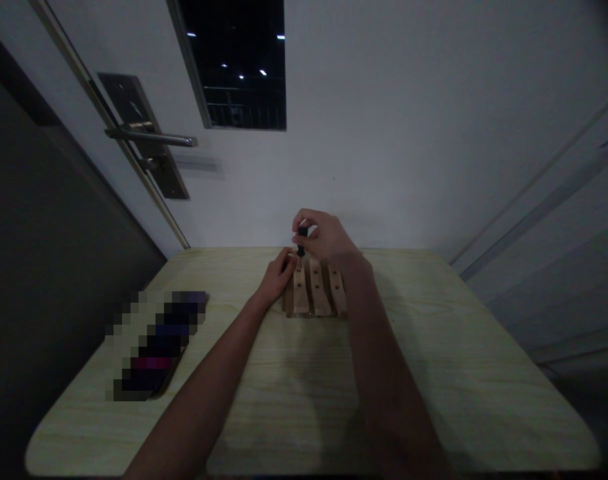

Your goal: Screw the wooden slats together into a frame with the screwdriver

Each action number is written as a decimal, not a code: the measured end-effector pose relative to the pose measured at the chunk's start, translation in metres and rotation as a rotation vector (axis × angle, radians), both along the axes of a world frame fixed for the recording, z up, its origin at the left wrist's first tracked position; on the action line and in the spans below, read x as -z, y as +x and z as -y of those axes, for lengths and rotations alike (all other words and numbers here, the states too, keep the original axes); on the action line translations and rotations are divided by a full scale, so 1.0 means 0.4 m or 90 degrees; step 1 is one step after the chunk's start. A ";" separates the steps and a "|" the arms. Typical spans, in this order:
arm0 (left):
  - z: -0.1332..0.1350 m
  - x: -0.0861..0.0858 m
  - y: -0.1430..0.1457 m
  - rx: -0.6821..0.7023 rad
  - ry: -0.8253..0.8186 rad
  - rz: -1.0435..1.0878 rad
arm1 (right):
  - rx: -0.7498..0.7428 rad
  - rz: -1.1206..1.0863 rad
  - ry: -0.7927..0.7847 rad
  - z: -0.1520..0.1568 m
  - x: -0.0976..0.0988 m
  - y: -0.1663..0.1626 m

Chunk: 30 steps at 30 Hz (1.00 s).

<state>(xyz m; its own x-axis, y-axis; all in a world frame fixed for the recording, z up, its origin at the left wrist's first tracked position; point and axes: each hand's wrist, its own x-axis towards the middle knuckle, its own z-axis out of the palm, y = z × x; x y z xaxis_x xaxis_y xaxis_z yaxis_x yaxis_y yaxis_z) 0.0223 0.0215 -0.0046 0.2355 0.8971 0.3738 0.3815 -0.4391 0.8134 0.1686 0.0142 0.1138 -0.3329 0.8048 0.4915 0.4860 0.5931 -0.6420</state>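
A small wooden rack of several slats with holes (316, 292) lies on the pale wooden table (434, 373), near its far edge. My right hand (324, 237) is closed round the black handle of a small screwdriver (301, 241), held upright with its tip down on the left slat. My left hand (279, 275) rests against the rack's far left corner, fingers curled on the wood beside the screwdriver tip.
A dark flat object, blurred out (157, 343), lies on the table's left side. Behind the table stands a white door with a metal lever handle (151, 138) and a dark glass pane (239, 63).
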 end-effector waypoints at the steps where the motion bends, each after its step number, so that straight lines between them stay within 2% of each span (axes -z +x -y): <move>1: -0.001 0.000 0.000 -0.002 -0.001 -0.004 | -0.011 0.008 -0.005 0.000 -0.001 0.000; 10: 0.000 0.000 0.000 -0.005 0.003 -0.012 | -0.055 0.017 -0.036 -0.006 0.014 0.002; 17: 0.002 0.001 0.001 -0.015 0.000 -0.008 | 0.005 0.027 -0.020 0.004 -0.004 0.004; 21: -0.001 0.005 0.001 -0.016 0.005 0.002 | 0.002 0.050 -0.019 -0.002 -0.002 0.006; 26: 0.000 0.003 0.001 -0.017 0.000 -0.004 | 0.043 0.102 0.014 -0.009 0.001 0.004; 30: 0.001 0.001 0.001 -0.014 -0.004 -0.005 | 0.037 0.084 0.024 -0.008 0.000 0.002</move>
